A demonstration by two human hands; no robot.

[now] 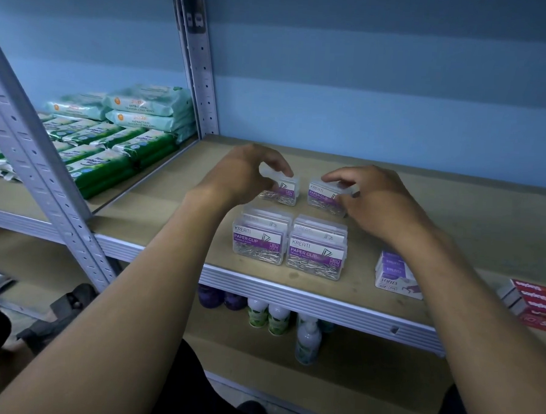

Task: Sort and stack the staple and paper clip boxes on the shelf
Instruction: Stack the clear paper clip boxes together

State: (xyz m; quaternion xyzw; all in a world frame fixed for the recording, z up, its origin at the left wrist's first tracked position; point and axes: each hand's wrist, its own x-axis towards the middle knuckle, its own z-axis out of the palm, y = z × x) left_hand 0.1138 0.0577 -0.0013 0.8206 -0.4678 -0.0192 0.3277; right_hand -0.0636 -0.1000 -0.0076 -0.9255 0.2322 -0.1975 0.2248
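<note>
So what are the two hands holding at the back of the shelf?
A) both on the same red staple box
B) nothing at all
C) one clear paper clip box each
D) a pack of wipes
C: the left hand grips one clear paper clip box and the right hand grips another, side by side behind the front paper clip boxes.

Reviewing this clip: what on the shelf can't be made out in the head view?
- Rear left paper clip box: label mostly hidden by the left hand.
- Red boxes: cut off by the right edge, print blurred.
- Purple staples boxes: count unclear, partly behind the right forearm.
</note>
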